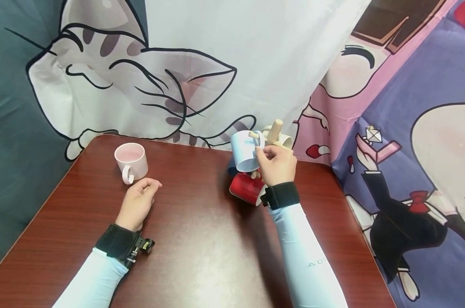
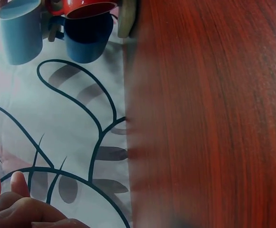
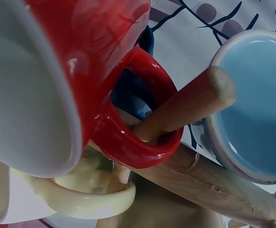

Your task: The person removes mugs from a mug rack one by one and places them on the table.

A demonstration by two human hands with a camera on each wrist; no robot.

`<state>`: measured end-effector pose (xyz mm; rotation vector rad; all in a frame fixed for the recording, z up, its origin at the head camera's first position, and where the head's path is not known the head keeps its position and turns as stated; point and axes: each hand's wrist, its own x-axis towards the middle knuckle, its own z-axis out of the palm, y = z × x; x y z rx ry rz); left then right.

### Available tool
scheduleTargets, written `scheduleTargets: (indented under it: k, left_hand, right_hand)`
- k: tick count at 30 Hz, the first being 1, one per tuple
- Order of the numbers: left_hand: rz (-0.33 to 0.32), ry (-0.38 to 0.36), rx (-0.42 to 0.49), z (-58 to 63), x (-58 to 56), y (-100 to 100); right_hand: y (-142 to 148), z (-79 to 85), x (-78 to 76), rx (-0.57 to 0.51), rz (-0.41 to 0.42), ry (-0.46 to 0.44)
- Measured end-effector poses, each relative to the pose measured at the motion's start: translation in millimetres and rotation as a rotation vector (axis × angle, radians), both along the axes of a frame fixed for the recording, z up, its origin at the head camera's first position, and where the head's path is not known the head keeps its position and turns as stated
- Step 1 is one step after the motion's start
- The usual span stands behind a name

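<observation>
My right hand point(image 1: 278, 164) pinches the handle of a light blue mug point(image 1: 245, 150), high on a wooden mug tree point(image 1: 274, 131). A peg tip shows at the handle's loop and appears to pass through it. Below, a red mug point(image 1: 248, 187) hangs sideways, its handle point(image 3: 147, 151) around a peg point(image 3: 190, 104). A cream mug point(image 1: 286, 140) hangs on the tree's far right side, and a dark blue mug point(image 2: 88, 40) hangs behind the red one. My left hand point(image 1: 138, 203) holds nothing, fingers loosely curled, just in front of a pink mug point(image 1: 130, 159) standing upright.
All this is on a brown wooden table point(image 1: 194, 239). Behind it hangs a white cloth point(image 1: 255, 64) printed with a cartoon cat, close to the tree and the table's back edge. Another printed cloth point(image 1: 409, 141) hangs along the right side.
</observation>
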<state>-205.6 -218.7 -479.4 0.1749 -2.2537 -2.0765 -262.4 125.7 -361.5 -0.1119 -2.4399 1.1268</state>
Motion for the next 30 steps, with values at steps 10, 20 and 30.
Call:
scheduleTargets:
  k: [10,20,30]
  left_hand:
    - [-0.024,0.009,0.019,-1.0,0.1,2.9]
    - [-0.102,0.046,-0.013,16.4,0.9,10.8]
    - [-0.16,0.039,-0.058,30.0,3.8,21.8]
  right_hand:
    - [-3.0,-2.8,2.1,-0.029,-0.015,0.014]
    - [-7.5,0.7,0.1,-0.01,0.01,0.1]
    - [-20.0,0.1,10.9,0.03,0.089,0.211]
